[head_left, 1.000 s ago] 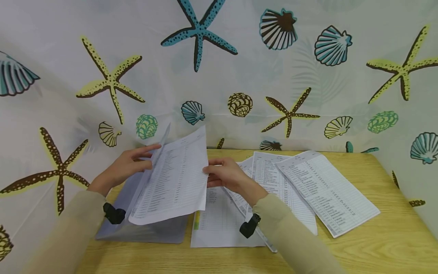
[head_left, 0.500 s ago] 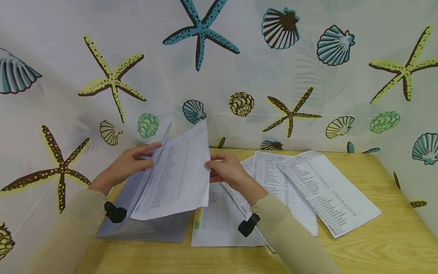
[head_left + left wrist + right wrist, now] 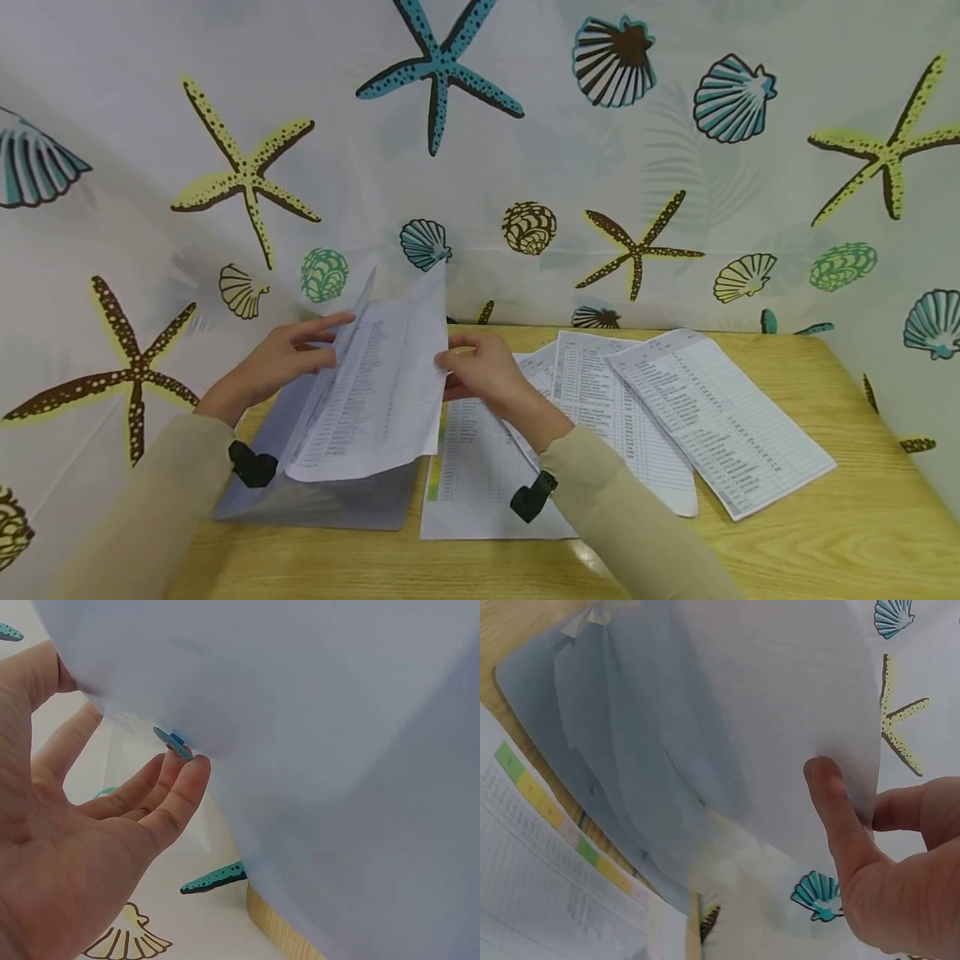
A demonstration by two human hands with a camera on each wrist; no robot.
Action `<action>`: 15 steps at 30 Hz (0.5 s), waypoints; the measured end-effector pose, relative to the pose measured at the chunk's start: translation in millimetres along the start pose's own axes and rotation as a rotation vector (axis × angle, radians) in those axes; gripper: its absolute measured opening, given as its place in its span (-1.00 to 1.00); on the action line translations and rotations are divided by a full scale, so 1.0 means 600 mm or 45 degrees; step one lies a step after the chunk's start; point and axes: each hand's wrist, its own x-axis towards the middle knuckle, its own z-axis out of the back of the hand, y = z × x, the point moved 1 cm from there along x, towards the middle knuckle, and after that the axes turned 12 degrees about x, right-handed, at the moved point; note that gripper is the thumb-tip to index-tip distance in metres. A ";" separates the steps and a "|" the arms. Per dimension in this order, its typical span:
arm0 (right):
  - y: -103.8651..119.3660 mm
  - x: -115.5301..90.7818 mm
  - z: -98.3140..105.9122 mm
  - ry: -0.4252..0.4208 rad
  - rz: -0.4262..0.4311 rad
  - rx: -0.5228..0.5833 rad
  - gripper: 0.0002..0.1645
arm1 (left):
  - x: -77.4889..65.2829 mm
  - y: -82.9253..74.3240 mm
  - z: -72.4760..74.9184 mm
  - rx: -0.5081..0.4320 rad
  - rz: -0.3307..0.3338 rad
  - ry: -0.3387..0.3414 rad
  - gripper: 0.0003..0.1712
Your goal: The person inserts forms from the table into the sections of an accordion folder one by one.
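Note:
A bluish translucent document folder (image 3: 345, 504) lies on the left of the table with its cover raised. My left hand (image 3: 281, 362) holds the cover's edge; in the left wrist view its fingertips touch a small blue snap button (image 3: 171, 741) on the cover (image 3: 315, 712). A printed paper sheet (image 3: 375, 400) stands tilted up inside the folder. By its right edge, my right hand (image 3: 483, 375) pinches this sheet, thumb on one face and fingers behind, as the right wrist view shows (image 3: 885, 862).
Several printed lists overlap on the wooden table (image 3: 862, 533) to the right: one list with a coloured strip (image 3: 480, 508), a middle list (image 3: 600, 375) and a far-right list (image 3: 720, 417). A cloth (image 3: 525, 150) with starfish and shells hangs behind.
My right hand moves slightly right and up with the sheet, then back left, so the sheet bends more towards the folder cover. The left hand stays in place on the cover.

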 end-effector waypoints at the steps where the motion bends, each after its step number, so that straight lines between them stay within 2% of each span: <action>1: 0.003 -0.002 0.001 -0.017 0.015 -0.016 -0.56 | 0.000 0.000 0.000 0.003 -0.002 0.000 -0.21; 6: 0.022 -0.012 0.004 -0.061 0.085 -0.090 -0.57 | 0.002 0.000 0.002 0.019 -0.007 -0.004 -0.22; 11: 0.020 -0.012 -0.003 -0.051 0.116 -0.060 -0.57 | 0.001 -0.001 0.001 0.019 -0.002 -0.007 -0.22; 15: 0.008 -0.008 -0.014 0.003 0.114 -0.021 -0.56 | 0.000 -0.002 0.000 0.011 0.003 -0.010 -0.22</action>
